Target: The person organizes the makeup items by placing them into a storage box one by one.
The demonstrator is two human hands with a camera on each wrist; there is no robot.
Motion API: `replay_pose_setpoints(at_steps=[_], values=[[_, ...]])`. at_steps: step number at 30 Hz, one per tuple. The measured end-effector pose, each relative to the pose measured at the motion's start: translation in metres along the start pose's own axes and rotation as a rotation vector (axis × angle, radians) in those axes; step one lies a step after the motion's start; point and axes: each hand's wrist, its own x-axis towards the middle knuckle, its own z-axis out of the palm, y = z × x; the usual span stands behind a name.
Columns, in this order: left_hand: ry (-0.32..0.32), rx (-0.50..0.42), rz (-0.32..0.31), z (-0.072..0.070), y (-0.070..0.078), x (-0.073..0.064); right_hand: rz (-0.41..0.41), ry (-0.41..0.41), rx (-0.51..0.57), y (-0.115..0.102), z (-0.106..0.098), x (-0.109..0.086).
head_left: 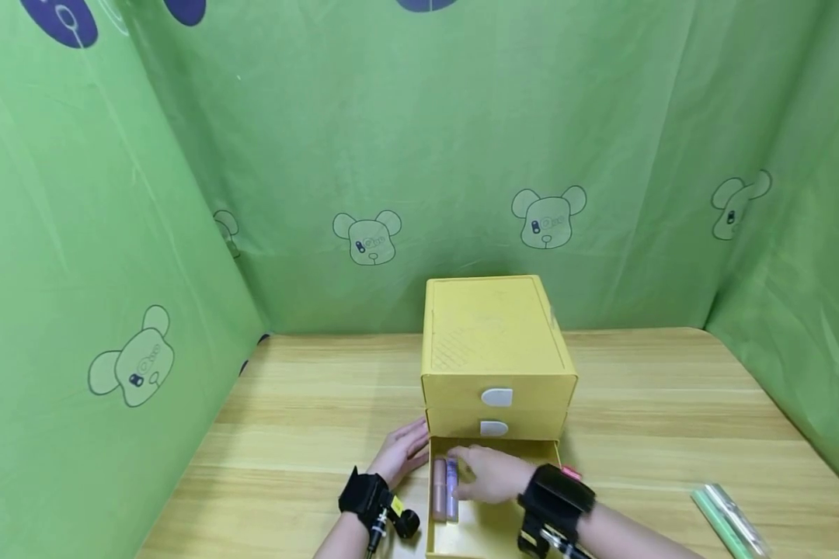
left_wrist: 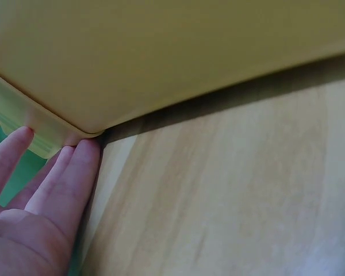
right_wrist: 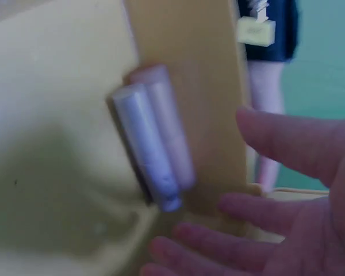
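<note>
In the head view, a yellow drawer unit (head_left: pixel 496 326) stands on the table with its bottom drawer (head_left: pixel 478 536) pulled out. Side by side along the drawer's left wall lie a slim pink tube (head_left: pixel 439 489) and a slim purple tube (head_left: pixel 452 497). My right hand (head_left: pixel 492 473) is over the drawer, right beside the purple tube; the right wrist view shows its fingers (right_wrist: pixel 213 241) spread, with nothing between them. At the unit's lower left front corner, my left hand (head_left: pixel 400 453) touches the yellow plastic with extended fingertips (left_wrist: pixel 87 146).
A green tube (head_left: pixel 720 520) and a clear, silvery tube (head_left: pixel 736 516) lie on the table at the right. Something small and pink-red (head_left: pixel 571 472) shows beside the drawer, behind my right wrist. Green curtains (head_left: pixel 461 155) enclose the wooden table (head_left: pixel 308 419).
</note>
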Motion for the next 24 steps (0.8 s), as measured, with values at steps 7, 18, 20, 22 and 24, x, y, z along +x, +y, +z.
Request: replay_pose_setpoints(at_steps=[7, 18, 20, 22, 24], values=[[0.004, -0.003, -0.004, 0.001, 0.001, -0.001, -0.279, 0.294, -0.37, 0.005, -0.002, -0.046], [-0.003, -0.007, -0.008, -0.001, -0.002, 0.001, -0.408, 0.687, -0.502, 0.05, -0.029, -0.098], [-0.007, -0.006, -0.005, -0.001, -0.002, 0.001, -0.374, 0.75, -0.468, 0.063, -0.038, -0.107], [-0.009, -0.003, -0.002, -0.001, -0.001, 0.001, -0.316, 0.795, -0.447, 0.077, -0.047, -0.116], [-0.005, -0.004, -0.005, 0.0, -0.001, 0.001, -0.246, 0.821, -0.432, 0.092, -0.055, -0.125]])
